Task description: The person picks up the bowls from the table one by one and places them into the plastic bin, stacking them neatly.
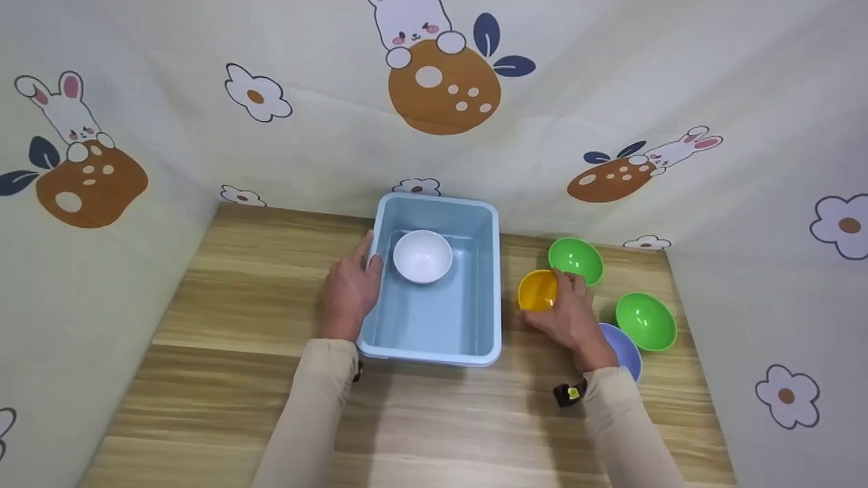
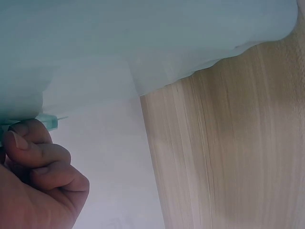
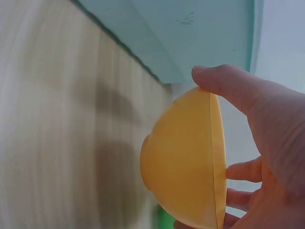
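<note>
I see my left hand (image 1: 351, 288) curled on the outer left wall of the blue bin (image 1: 434, 352), gripping its rim; the white bowl (image 1: 422, 255) sits inside, just right of those fingers. My right hand (image 1: 568, 312) pinches the yellow bowl (image 1: 537, 290), thumb on its rim, tilted up off the wood table (image 1: 237, 379). The bin lies just left of that hand, long axis running away from me. Green bowl (image 1: 576, 259) touches beyond; another green bowl (image 1: 645, 320) and a purple bowl (image 1: 624, 349) sit right.
</note>
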A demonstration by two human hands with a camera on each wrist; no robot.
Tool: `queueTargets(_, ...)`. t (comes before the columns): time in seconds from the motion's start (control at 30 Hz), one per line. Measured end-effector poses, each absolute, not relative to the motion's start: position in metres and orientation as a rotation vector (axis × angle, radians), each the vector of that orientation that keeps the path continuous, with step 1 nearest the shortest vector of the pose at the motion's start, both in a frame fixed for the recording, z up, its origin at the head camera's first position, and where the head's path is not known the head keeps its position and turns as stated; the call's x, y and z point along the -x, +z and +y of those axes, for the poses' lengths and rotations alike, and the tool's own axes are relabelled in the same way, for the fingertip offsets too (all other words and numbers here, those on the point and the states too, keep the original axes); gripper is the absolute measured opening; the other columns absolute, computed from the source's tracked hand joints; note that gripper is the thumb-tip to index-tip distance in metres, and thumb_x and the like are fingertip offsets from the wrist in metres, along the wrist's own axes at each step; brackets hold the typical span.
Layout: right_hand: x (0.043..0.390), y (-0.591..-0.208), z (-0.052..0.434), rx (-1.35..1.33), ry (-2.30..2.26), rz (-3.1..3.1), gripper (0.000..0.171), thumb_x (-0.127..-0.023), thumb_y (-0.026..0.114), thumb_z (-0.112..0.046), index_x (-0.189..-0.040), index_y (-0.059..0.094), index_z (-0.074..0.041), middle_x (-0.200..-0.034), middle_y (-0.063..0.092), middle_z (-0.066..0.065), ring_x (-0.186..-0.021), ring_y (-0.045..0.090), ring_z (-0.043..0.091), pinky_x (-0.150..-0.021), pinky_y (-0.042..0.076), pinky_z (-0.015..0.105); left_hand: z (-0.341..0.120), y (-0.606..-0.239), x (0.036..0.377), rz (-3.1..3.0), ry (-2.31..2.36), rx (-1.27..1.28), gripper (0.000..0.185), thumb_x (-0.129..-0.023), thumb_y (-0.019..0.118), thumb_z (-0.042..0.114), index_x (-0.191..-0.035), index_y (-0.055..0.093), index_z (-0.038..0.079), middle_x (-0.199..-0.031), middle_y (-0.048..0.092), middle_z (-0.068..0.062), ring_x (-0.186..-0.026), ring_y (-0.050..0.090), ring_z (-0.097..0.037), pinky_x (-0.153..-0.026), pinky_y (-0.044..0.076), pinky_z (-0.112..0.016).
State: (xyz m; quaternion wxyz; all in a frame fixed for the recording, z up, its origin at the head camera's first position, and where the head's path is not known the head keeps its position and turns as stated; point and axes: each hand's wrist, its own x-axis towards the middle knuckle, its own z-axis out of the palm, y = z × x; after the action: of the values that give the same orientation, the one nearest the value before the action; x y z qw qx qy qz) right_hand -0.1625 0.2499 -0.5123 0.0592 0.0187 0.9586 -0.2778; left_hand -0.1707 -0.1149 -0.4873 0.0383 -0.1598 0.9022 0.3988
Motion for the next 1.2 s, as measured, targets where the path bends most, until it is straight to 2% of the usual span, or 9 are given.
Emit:
queueTargets(0.07, 0.163, -0.507, 0.251, -0.043, -0.821, 2.901, 0.111, -0.074, 0.085, -0.047, -0.158, 0.029, -0.003, -0.155, 0.027, 0.028, -0.134, 0.036, 0.049, -0.110, 0.043, 0.061, -0.115, -0.487, 0.170, 2.760, 1.214, 0.495, 0.055, -0.106, 0.048, 0.043, -0.158, 0.031, 0.043, -0.082, 0.063, -0.008, -0.060, 0.053, -0.020, -0.053, 0.045, -0.031)
queueTargets(0.17, 0.166, -0.497, 0.252, -0.023, -0.768, 2.899, 0.113, -0.073, 0.084, -0.053, -0.158, 0.028, -0.004, -0.156, 0.027, 0.027, -0.132, 0.037, 0.047, -0.108, 0.045, 0.061, -0.114, -0.486, 0.169, 2.760, 1.197, 0.499, 0.055, -0.106, 0.048, 0.044, -0.158, 0.030, 0.045, -0.083, 0.063, -0.007, -0.061, 0.054, -0.021, -0.054, 0.046, -0.032)
queueTargets(0.33, 0.171, -0.480, 0.252, 0.015, -0.733, 2.892, 0.114, -0.073, 0.082, -0.058, -0.159, 0.028, -0.006, -0.155, 0.029, 0.026, -0.130, 0.040, 0.043, -0.106, 0.048, 0.060, -0.114, -0.486, 0.169, 2.768, 1.197, 0.504, 0.055, -0.105, 0.048, 0.046, -0.158, 0.029, 0.046, -0.104, 0.072, -0.008, -0.065, 0.059, -0.022, -0.055, 0.047, -0.033)
queueTargets(0.5, 0.173, -0.467, 0.253, 0.075, -0.774, 2.908, 0.114, -0.073, 0.084, -0.057, -0.158, 0.030, -0.005, -0.155, 0.031, 0.027, -0.130, 0.043, 0.042, -0.107, 0.046, 0.061, -0.112, -0.487, 0.171, 2.770, 1.188, 0.492, 0.056, -0.105, 0.048, 0.047, -0.158, 0.029, 0.046, -0.131, 0.070, -0.006, -0.075, 0.064, -0.021, -0.056, 0.048, -0.033)
queueTargets(0.73, 0.172, -0.455, 0.249, 0.173, -0.805, 2.927, 0.113, -0.073, 0.085, -0.057, -0.156, 0.032, -0.003, -0.153, 0.035, 0.025, -0.128, 0.045, 0.040, -0.106, 0.048, 0.059, -0.112, -0.487, 0.170, 2.756, 1.161, 0.494, 0.055, -0.106, 0.045, 0.049, -0.158, 0.026, 0.048, -0.134, 0.068, -0.007, -0.072, 0.062, -0.022, -0.057, 0.047, -0.033)
queueTargets(0.83, 0.172, -0.450, 0.246, 0.206, -0.810, 2.934, 0.111, -0.073, 0.086, -0.055, -0.156, 0.034, -0.002, -0.151, 0.037, 0.024, -0.127, 0.045, 0.040, -0.105, 0.048, 0.058, -0.112, -0.487, 0.172, 2.768, 1.178, 0.486, 0.055, -0.106, 0.045, 0.048, -0.159, 0.028, 0.045, -0.144, 0.063, -0.006, -0.075, 0.062, -0.022, -0.058, 0.047, -0.033)
queueTargets(1.03, 0.173, -0.439, 0.240, 0.244, -0.795, 2.936, 0.113, -0.070, 0.086, -0.057, -0.155, 0.036, -0.003, -0.149, 0.040, 0.022, -0.128, 0.045, 0.039, -0.105, 0.048, 0.058, -0.114, -0.488, 0.173, 2.759, 1.225, 0.490, 0.055, -0.106, 0.046, 0.045, -0.159, 0.031, 0.041, -0.141, 0.065, -0.009, -0.074, 0.062, -0.023, -0.056, 0.047, -0.032)
queueTargets(1.2, 0.175, -0.430, 0.237, 0.284, -0.767, 2.915, 0.111, -0.071, 0.087, -0.057, -0.156, 0.036, -0.006, -0.150, 0.040, 0.022, -0.129, 0.045, 0.038, -0.105, 0.048, 0.057, -0.114, -0.489, 0.174, 2.744, 1.237, 0.490, 0.055, -0.106, 0.047, 0.044, -0.159, 0.031, 0.041, -0.150, 0.058, -0.009, -0.077, 0.064, -0.023, -0.057, 0.046, -0.032)
